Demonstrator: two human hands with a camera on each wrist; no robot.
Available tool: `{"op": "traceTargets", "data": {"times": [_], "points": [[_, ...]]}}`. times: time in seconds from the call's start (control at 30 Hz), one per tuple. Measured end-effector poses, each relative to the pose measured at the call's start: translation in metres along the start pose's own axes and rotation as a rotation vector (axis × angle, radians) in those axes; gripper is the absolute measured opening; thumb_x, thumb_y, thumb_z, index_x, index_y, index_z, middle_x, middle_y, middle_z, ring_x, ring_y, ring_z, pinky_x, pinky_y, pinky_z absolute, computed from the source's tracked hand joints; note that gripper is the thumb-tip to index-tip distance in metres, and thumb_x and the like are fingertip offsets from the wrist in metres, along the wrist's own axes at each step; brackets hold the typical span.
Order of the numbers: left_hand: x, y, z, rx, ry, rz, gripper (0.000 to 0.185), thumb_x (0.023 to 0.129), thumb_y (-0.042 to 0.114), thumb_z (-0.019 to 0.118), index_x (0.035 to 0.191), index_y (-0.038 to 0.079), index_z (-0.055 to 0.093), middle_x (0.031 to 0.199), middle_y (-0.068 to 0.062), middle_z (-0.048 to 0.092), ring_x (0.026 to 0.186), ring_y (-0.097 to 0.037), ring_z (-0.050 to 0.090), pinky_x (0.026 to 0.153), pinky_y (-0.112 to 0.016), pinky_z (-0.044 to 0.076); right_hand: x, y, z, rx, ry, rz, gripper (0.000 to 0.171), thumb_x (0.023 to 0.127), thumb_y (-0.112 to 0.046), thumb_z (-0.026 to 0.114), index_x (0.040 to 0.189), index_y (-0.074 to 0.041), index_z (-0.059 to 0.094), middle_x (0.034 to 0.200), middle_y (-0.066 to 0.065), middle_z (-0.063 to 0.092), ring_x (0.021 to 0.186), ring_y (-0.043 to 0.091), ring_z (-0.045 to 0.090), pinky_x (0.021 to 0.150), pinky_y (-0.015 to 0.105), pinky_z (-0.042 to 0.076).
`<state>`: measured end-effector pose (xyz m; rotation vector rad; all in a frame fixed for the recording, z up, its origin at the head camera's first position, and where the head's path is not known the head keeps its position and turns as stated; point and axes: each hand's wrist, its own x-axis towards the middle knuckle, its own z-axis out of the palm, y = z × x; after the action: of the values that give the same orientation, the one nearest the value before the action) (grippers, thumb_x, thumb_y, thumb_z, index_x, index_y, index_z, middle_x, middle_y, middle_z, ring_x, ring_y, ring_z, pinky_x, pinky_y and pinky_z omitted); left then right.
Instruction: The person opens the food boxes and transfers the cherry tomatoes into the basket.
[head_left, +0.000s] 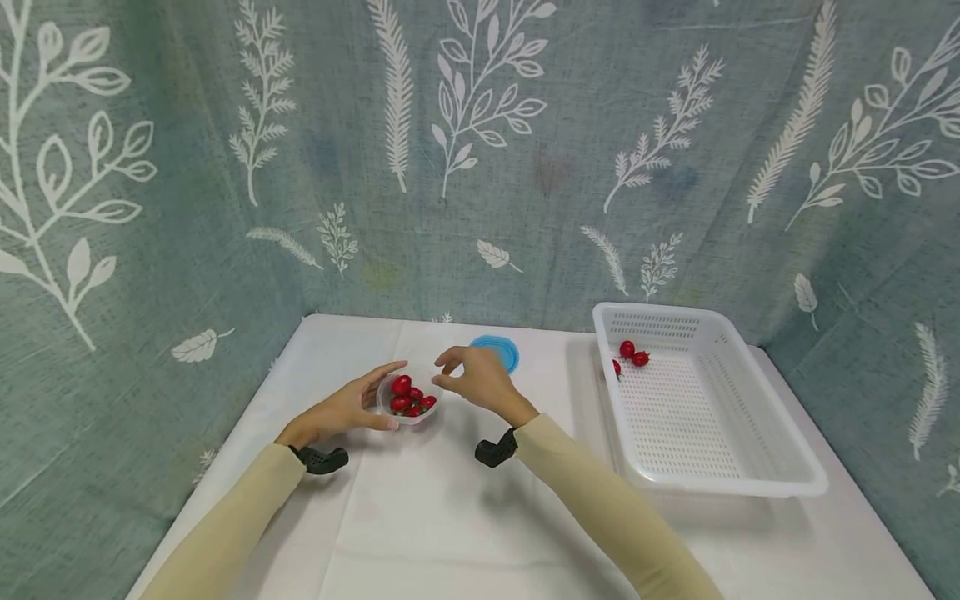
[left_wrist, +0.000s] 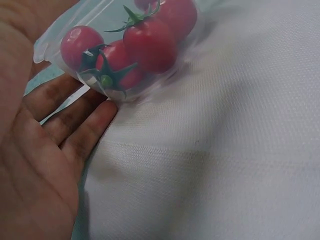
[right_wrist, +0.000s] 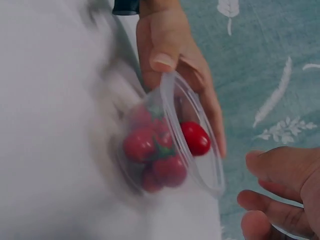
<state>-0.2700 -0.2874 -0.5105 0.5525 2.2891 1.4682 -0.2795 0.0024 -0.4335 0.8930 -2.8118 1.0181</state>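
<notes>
A clear round plastic container (head_left: 414,420) stands on the white table, holding several red cherry tomatoes (head_left: 401,385) with green stems. My left hand (head_left: 339,413) grips it from the left, the thumb at the near rim and the fingers around the far side. Just right of the container, my right hand (head_left: 486,385) hovers near the rim with loosely bent fingers. Nothing shows between its thumb and fingertips in the right wrist view. Behind that hand lies a blue round lid (head_left: 504,348), partly hidden.
On the right of the table sits a large white slotted plastic basket (head_left: 720,483). A few cherry tomatoes (head_left: 627,349) lie in its far left corner. A grey-green curtain (head_left: 480,225) with white leaf prints borders the table (head_left: 420,533) at the back and sides.
</notes>
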Motion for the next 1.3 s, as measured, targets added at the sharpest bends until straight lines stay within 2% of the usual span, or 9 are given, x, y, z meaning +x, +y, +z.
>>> {"op": "traceTargets", "data": {"times": [0.07,0.17,0.3,0.5,0.8,1.03,1.3], "points": [[-0.001,-0.001,0.000,-0.005,0.002,-0.004,0.099,0.088,0.029,0.085,0.164,0.037,0.023,0.171,-0.004,0.014,0.156,-0.038,0.009,0.120,-0.066,0.017,0.001,-0.004,0.007,0.010,-0.017,0.001,0.026,0.095,-0.029,0.077,0.115,-0.013,0.076,0.101,0.000,0.077,0.073,0.011,0.064,0.061,0.023,0.051],[-0.001,0.000,0.000,-0.016,-0.002,-0.003,0.099,0.088,0.028,0.085,0.164,0.036,0.023,0.171,-0.004,0.014,0.157,-0.037,0.009,0.121,-0.065,0.017,0.004,-0.009,0.017,0.032,-0.038,-0.003,0.028,0.094,-0.029,0.077,0.116,-0.012,0.077,0.102,0.001,0.077,0.071,0.008,0.063,0.059,0.021,0.051],[-0.002,0.001,-0.001,-0.035,-0.005,0.008,0.101,0.087,0.025,0.086,0.165,0.030,0.022,0.171,-0.004,0.016,0.157,-0.036,0.010,0.121,-0.064,0.017,0.008,-0.015,0.031,0.020,-0.064,-0.009,0.032,0.094,-0.031,0.078,0.120,-0.011,0.076,0.106,0.001,0.077,0.082,0.012,0.068,0.062,0.019,0.051],[-0.002,0.001,-0.001,-0.044,-0.005,0.031,0.101,0.086,0.024,0.087,0.165,0.029,0.024,0.171,-0.004,0.016,0.157,-0.036,0.008,0.121,-0.065,0.017,0.013,-0.021,0.045,-0.002,-0.078,0.000,0.035,0.093,-0.030,0.080,0.123,-0.012,0.076,0.116,0.001,0.075,0.100,0.021,0.071,0.067,0.019,0.054],[-0.002,-0.001,-0.002,-0.044,0.000,0.032,0.100,0.085,0.024,0.088,0.163,0.035,0.027,0.170,-0.001,0.019,0.157,-0.034,0.012,0.121,-0.062,0.020,0.018,-0.023,0.053,-0.061,-0.073,0.014,0.036,0.093,-0.028,0.079,0.125,-0.012,0.075,0.120,0.002,0.074,0.085,0.012,0.069,0.060,0.017,0.051],[-0.002,0.001,-0.001,-0.042,0.001,0.024,0.100,0.086,0.025,0.087,0.164,0.032,0.025,0.168,-0.003,0.023,0.156,-0.033,0.018,0.121,-0.060,0.023,0.020,-0.025,0.057,-0.096,-0.037,-0.002,0.030,0.092,-0.028,0.081,0.118,-0.015,0.077,0.116,-0.002,0.075,0.096,0.015,0.070,0.070,0.022,0.055],[-0.005,0.005,0.000,-0.039,-0.004,0.039,0.096,0.087,0.023,0.086,0.162,0.035,0.028,0.168,-0.001,0.025,0.154,-0.031,0.024,0.121,-0.059,0.026,0.021,-0.027,0.059,-0.151,-0.018,0.006,0.033,0.090,-0.034,0.083,0.118,-0.018,0.077,0.108,-0.006,0.075,0.087,0.011,0.067,0.063,0.021,0.051]]}}
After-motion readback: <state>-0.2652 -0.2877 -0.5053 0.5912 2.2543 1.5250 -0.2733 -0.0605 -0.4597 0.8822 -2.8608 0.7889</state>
